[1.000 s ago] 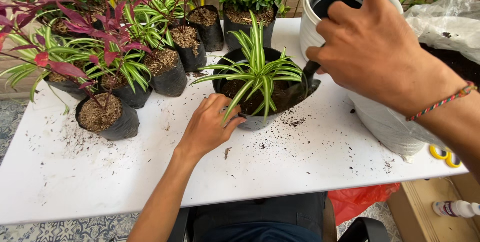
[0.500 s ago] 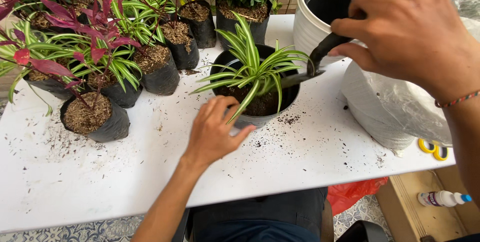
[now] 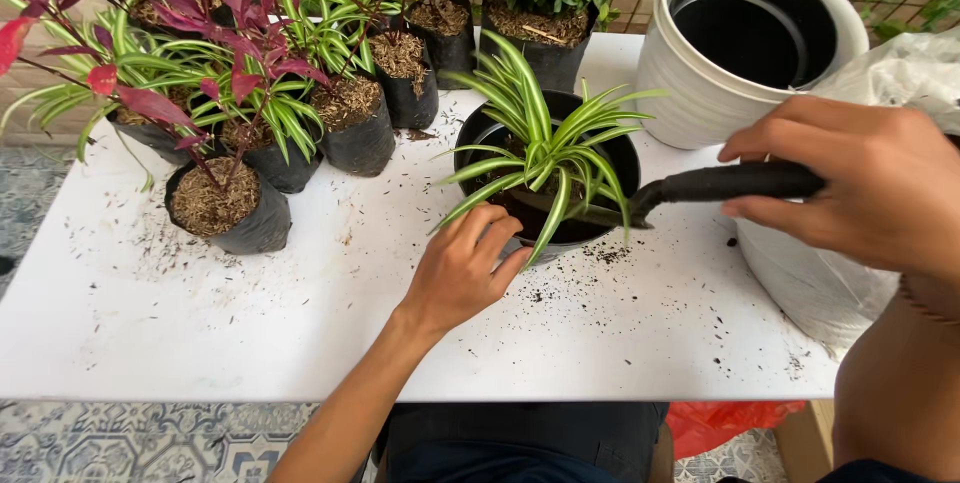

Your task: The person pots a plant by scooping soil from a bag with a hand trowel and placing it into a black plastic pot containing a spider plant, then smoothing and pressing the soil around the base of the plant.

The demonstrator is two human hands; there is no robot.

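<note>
Your right hand [image 3: 860, 188] has swung the black trowel [image 3: 720, 183] down, clenched on its handle, tip now inside the black pot [image 3: 480, 133] mid-table toward the far edge. Left hand [image 3: 462, 268] still braces the pot's near side, so soil work's underway.

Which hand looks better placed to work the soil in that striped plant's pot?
Probably the right hand: it holds the black trowel, whose tip is inside the pot. The left hand rests against the pot's side.
</note>
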